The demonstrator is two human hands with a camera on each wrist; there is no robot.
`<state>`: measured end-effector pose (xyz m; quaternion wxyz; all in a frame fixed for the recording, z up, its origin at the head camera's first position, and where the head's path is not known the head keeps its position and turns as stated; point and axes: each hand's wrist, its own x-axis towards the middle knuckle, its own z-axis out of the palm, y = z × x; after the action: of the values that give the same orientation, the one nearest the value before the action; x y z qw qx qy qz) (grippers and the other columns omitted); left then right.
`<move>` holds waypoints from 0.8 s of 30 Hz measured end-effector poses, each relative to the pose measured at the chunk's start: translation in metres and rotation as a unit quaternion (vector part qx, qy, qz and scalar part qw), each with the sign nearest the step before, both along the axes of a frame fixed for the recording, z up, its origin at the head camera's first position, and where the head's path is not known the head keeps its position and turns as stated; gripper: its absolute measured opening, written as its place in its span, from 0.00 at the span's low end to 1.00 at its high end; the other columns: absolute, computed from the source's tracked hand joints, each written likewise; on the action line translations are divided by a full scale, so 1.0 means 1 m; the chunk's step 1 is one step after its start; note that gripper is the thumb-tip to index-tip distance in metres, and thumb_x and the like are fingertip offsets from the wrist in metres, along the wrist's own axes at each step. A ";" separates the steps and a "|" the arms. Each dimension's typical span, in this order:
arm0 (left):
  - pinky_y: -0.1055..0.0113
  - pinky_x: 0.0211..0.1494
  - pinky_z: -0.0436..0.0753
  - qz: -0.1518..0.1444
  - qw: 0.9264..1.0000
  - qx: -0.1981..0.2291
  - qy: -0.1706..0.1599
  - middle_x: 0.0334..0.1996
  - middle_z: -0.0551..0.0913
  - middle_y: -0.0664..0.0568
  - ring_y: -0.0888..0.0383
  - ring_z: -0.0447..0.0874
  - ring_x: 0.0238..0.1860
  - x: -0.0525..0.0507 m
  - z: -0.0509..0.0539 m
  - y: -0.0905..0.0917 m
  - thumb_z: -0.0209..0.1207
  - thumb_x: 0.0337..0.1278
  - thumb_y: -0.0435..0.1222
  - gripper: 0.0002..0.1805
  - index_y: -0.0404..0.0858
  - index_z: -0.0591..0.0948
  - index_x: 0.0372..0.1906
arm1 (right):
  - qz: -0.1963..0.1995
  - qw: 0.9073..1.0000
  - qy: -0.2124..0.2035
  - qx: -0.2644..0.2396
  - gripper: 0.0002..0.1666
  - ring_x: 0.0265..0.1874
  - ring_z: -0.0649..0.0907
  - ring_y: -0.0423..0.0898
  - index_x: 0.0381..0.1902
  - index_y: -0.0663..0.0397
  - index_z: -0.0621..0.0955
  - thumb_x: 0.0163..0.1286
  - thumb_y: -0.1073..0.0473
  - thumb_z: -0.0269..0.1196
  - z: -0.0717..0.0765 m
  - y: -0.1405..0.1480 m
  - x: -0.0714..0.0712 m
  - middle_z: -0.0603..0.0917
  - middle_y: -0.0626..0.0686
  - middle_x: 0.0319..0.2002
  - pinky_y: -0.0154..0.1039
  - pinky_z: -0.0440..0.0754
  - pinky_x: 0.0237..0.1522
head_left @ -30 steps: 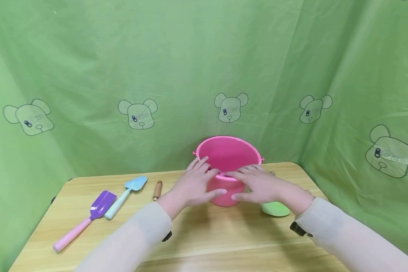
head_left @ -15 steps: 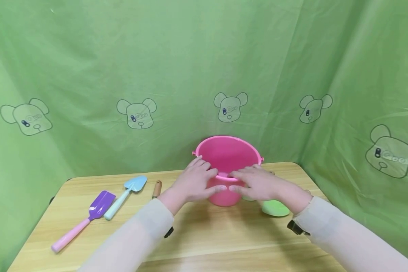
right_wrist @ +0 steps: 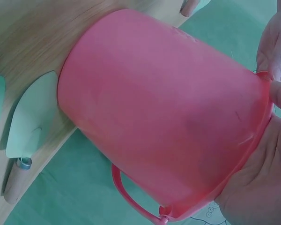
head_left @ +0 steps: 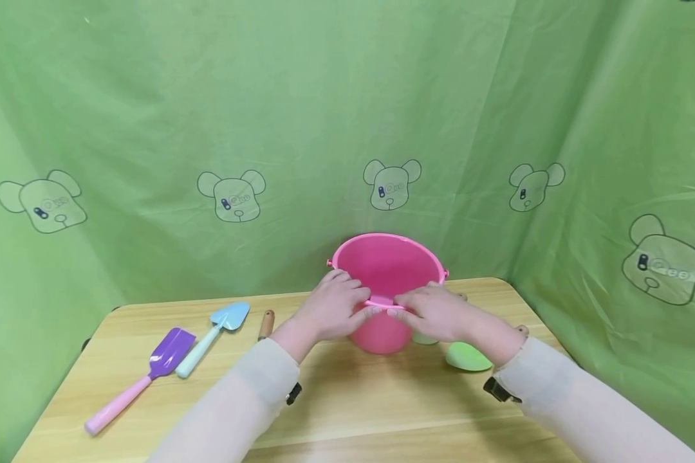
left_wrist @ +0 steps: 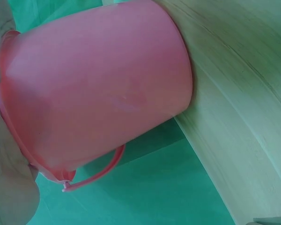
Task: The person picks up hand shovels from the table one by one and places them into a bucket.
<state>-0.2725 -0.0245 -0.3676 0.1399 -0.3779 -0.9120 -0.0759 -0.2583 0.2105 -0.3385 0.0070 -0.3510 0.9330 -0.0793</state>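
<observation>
A pink bucket (head_left: pixel 380 337) stands upright at the back of the table, its mouth towards me. My left hand (head_left: pixel 331 307) grips the near rim on the left, fingers over the inside and thumb against the outside. On the right part of the same rim, my right hand (head_left: pixel 440 313) holds on in the same way, the two thumbs close together. From the left wrist view, the bucket's wall (left_wrist: pixel 98 89) fills much of the picture, and its handle (left_wrist: pixel 100 173) hangs down on the far side. The right wrist view shows the right hand (right_wrist: pixel 257 183) along the rim.
Left on the table (head_left: pixel 347 411) lie a purple shovel (head_left: pixel 170 352) with a pink handle and a light blue trowel (head_left: pixel 230 316). A wooden handle (head_left: pixel 266 323) shows beside my left wrist. Right of the bucket are a green blade (head_left: pixel 468 357) and a pale green trowel (right_wrist: pixel 33 116).
Both thumbs have risen from the bucket's front wall to just under its rim, and the hands have tightened on it. The bucket has barely moved.
</observation>
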 end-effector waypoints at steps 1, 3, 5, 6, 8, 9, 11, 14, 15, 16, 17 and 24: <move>0.56 0.67 0.64 0.001 1.000 -0.001 0.001 0.35 0.80 0.60 0.58 0.73 0.45 0.000 0.000 0.000 0.45 0.73 0.59 0.22 0.49 0.80 0.39 | -0.001 1.000 0.003 -0.003 0.20 0.27 0.73 0.37 0.26 0.36 0.75 0.78 0.39 0.50 -0.001 0.000 0.000 0.71 0.36 0.21 0.45 0.68 0.43; 0.57 0.66 0.65 0.001 1.000 -0.003 0.003 0.33 0.78 0.60 0.58 0.73 0.44 0.000 0.000 0.001 0.44 0.73 0.59 0.22 0.49 0.79 0.37 | -0.002 1.000 0.009 -0.007 0.19 0.26 0.72 0.37 0.25 0.37 0.73 0.78 0.42 0.52 -0.001 0.000 0.000 0.70 0.37 0.20 0.44 0.67 0.41; 0.57 0.66 0.65 0.000 1.000 -0.002 0.001 0.33 0.78 0.60 0.58 0.73 0.44 0.000 0.000 0.001 0.44 0.73 0.59 0.21 0.49 0.79 0.37 | -0.002 1.000 0.012 -0.012 0.19 0.25 0.71 0.37 0.24 0.38 0.72 0.78 0.43 0.53 -0.002 0.000 0.001 0.69 0.37 0.20 0.44 0.66 0.40; 0.57 0.66 0.65 -0.001 1.000 -0.002 0.000 0.33 0.78 0.60 0.58 0.73 0.44 0.000 0.000 0.002 0.44 0.74 0.58 0.21 0.49 0.79 0.37 | -0.002 1.000 0.015 -0.012 0.20 0.25 0.71 0.37 0.24 0.38 0.72 0.78 0.43 0.53 -0.002 0.000 0.001 0.68 0.38 0.20 0.43 0.66 0.40; 0.57 0.66 0.65 -0.003 1.000 -0.001 -0.001 0.33 0.78 0.60 0.58 0.73 0.44 0.000 0.000 0.002 0.44 0.74 0.58 0.22 0.49 0.78 0.37 | -0.001 1.000 0.017 -0.013 0.20 0.24 0.70 0.37 0.24 0.38 0.71 0.78 0.43 0.53 -0.003 0.000 0.001 0.68 0.37 0.20 0.43 0.66 0.40; 0.56 0.66 0.65 -0.004 1.000 -0.001 -0.001 0.34 0.78 0.60 0.58 0.73 0.45 -0.001 0.000 0.002 0.44 0.74 0.58 0.22 0.49 0.78 0.36 | -0.001 1.000 0.018 -0.013 0.20 0.24 0.70 0.37 0.24 0.38 0.71 0.78 0.43 0.53 -0.003 0.001 0.001 0.67 0.37 0.20 0.43 0.66 0.40; 0.56 0.67 0.64 -0.004 1.000 -0.001 0.000 0.34 0.78 0.59 0.58 0.73 0.45 -0.001 -0.001 0.002 0.43 0.74 0.58 0.22 0.48 0.78 0.36 | -0.001 1.000 0.018 -0.013 0.20 0.24 0.70 0.37 0.24 0.38 0.70 0.78 0.43 0.52 -0.003 0.001 0.001 0.67 0.37 0.20 0.43 0.66 0.40; 0.56 0.67 0.64 -0.004 1.000 -0.001 0.001 0.36 0.78 0.59 0.57 0.73 0.46 -0.002 -0.003 0.003 0.43 0.74 0.58 0.22 0.48 0.78 0.37 | -0.001 1.000 0.017 -0.012 0.20 0.25 0.71 0.37 0.24 0.39 0.70 0.78 0.43 0.52 -0.003 0.000 0.001 0.67 0.37 0.20 0.44 0.66 0.41; 0.56 0.67 0.63 -0.004 1.000 -0.001 0.001 0.36 0.79 0.59 0.58 0.73 0.47 -0.002 -0.003 0.003 0.43 0.74 0.58 0.22 0.48 0.78 0.38 | -0.002 1.000 0.017 -0.011 0.20 0.25 0.71 0.37 0.24 0.39 0.70 0.78 0.43 0.53 -0.003 0.000 0.001 0.67 0.37 0.20 0.44 0.66 0.41; 0.56 0.67 0.63 -0.004 1.000 -0.001 0.001 0.37 0.79 0.59 0.57 0.73 0.47 -0.002 -0.004 0.003 0.43 0.74 0.58 0.22 0.48 0.78 0.38 | -0.003 1.000 0.016 -0.011 0.20 0.25 0.71 0.37 0.24 0.38 0.70 0.78 0.43 0.53 -0.003 0.000 0.002 0.67 0.37 0.20 0.44 0.66 0.41; 0.56 0.67 0.63 -0.004 1.000 -0.001 0.001 0.37 0.79 0.58 0.57 0.73 0.47 -0.002 -0.004 0.003 0.44 0.74 0.58 0.22 0.47 0.79 0.39 | -0.003 1.000 0.015 -0.010 0.20 0.25 0.71 0.37 0.24 0.38 0.70 0.78 0.43 0.53 -0.002 -0.001 0.002 0.68 0.37 0.20 0.44 0.66 0.41; 0.56 0.67 0.63 -0.003 1.000 0.000 0.000 0.39 0.79 0.57 0.57 0.73 0.48 -0.002 -0.004 0.002 0.44 0.74 0.57 0.21 0.47 0.80 0.41 | 0.000 1.000 0.008 -0.017 0.19 0.26 0.72 0.38 0.24 0.40 0.71 0.78 0.46 0.54 0.000 -0.003 0.004 0.69 0.38 0.20 0.46 0.67 0.42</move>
<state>-0.2742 -0.0228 -0.3719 0.1395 -0.3809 -0.9109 -0.0761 -0.2540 0.2079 -0.3386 -0.0063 -0.3521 0.9314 -0.0921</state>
